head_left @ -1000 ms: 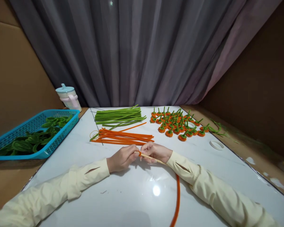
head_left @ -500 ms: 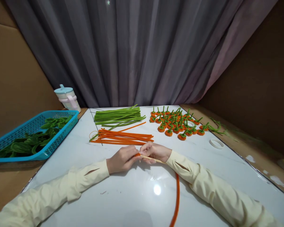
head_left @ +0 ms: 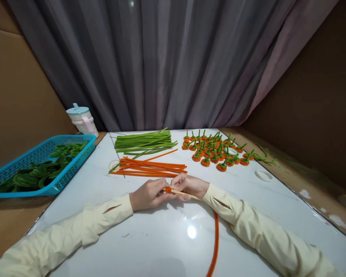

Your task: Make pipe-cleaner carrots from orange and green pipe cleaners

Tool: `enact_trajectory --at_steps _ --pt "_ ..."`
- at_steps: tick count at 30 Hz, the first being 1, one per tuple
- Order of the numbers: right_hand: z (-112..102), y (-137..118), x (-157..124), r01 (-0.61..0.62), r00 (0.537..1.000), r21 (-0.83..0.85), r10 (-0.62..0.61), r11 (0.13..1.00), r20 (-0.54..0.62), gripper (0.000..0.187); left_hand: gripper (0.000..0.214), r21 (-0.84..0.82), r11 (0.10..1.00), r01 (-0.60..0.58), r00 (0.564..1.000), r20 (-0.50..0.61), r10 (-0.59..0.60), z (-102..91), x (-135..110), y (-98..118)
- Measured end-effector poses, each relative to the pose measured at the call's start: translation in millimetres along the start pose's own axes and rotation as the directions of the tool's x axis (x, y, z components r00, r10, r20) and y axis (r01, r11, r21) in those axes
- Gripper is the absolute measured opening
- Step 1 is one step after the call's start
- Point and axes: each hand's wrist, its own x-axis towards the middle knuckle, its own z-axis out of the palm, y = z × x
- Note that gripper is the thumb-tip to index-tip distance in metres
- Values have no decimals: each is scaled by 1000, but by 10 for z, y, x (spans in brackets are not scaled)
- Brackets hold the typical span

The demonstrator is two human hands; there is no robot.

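Note:
My left hand and my right hand meet at the middle of the white table. Both pinch a thin wooden stick that has a small coil of orange pipe cleaner wound on its left end. The long tail of that orange pipe cleaner runs under my right wrist toward the near edge. Just beyond my fingers lies a bundle of straight orange pipe cleaners.
Green pipe cleaners lie farther back. Several small orange coils with green stems are grouped at the back right, with a white tape ring nearby. A blue basket of green loops and a lidded cup stand at the left.
My fingers have shifted slightly round the stick's end and the orange coil shows more clearly between them. The view has dipped a little. Nothing else has moved.

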Motion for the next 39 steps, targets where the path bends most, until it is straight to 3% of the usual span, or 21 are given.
enact_trajectory --at_steps 9,20,39 --pt "-9 7 4 2 1000 19 -2 1000 -5 21 24 34 999 38 999 -2 -38 8 -11 -9" --pt "-9 -4 -1 12 1000 12 -12 1000 12 25 26 96 995 -33 999 -24 36 -16 18 25" --pt "-23 -4 1 1 1000 16 -1 1000 12 23 30 123 992 -27 1000 -7 28 -15 14 9"
